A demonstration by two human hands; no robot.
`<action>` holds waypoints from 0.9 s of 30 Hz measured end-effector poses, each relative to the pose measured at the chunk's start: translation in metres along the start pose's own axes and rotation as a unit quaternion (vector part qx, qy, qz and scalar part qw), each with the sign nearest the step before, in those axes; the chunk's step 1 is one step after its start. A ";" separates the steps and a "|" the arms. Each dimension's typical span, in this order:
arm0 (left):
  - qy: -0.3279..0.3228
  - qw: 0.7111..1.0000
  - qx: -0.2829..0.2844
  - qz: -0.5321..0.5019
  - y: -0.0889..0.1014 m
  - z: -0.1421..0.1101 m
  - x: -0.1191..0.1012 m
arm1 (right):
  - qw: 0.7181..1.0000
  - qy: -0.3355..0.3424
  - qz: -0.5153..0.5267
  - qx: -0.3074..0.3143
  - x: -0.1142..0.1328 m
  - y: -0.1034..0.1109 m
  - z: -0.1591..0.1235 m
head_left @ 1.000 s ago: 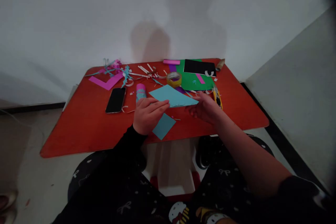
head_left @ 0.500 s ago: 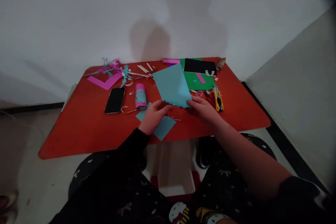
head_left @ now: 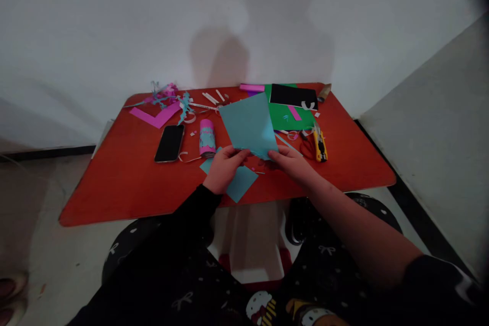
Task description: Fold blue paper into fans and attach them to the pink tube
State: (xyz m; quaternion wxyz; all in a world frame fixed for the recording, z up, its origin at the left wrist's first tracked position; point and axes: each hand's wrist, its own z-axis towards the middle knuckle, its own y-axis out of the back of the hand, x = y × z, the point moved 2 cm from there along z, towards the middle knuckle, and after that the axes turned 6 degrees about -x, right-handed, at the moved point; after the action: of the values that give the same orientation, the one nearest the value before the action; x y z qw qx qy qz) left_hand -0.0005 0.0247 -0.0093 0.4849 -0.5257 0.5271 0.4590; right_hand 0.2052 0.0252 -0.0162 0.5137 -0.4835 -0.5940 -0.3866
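Note:
A sheet of light blue paper [head_left: 248, 122] is held up over the table between my two hands. My left hand [head_left: 225, 165] pinches its near left edge, thumb on top. At the near right corner my right hand [head_left: 291, 161] pinches the same sheet between thumb and fingers. The edge nearest me looks uneven, perhaps cut in scallops or folded. Beneath my left hand lies another piece of blue paper [head_left: 242, 184] on the tabletop. Left of that hand stands or lies a pink tube with blue scalloped strips [head_left: 207, 138]; which of the two is unclear.
On the red table [head_left: 114, 183] lie a phone [head_left: 170, 143], a yellow box cutter [head_left: 320, 143], dark-handled scissors [head_left: 306, 145], pink paper [head_left: 156, 116], green sheets [head_left: 294, 119] and a black sheet [head_left: 292, 97]. Crumpled pink and blue paper [head_left: 166, 94] sits at the back left, by the wall.
The blue sheet has tilted slightly, its near right corner lower, and my right hand has shifted a little left along it. A thin blue strip now shows beside the sheet on the right.

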 end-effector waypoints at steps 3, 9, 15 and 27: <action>-0.002 1.000 -0.003 0.006 -0.001 -0.002 0.001 | 0.999 0.012 -0.039 -0.017 0.002 0.000 0.001; 0.003 1.000 0.024 0.003 -0.004 -0.004 0.003 | 0.997 0.011 -0.069 -0.045 0.004 -0.001 0.001; 0.007 1.000 0.027 0.014 -0.005 -0.004 0.004 | 0.994 0.024 -0.085 -0.061 0.010 -0.004 -0.001; 0.002 0.998 0.045 0.035 -0.007 -0.009 -0.005 | 0.990 0.080 -0.085 -0.080 0.003 -0.001 0.003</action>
State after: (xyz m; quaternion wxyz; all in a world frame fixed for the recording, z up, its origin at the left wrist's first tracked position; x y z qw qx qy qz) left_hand 0.0058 0.0163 -0.0033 0.4906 -0.4856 0.5660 0.4507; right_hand 0.2036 0.0283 -0.0141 0.4847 -0.4382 -0.5573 -0.5123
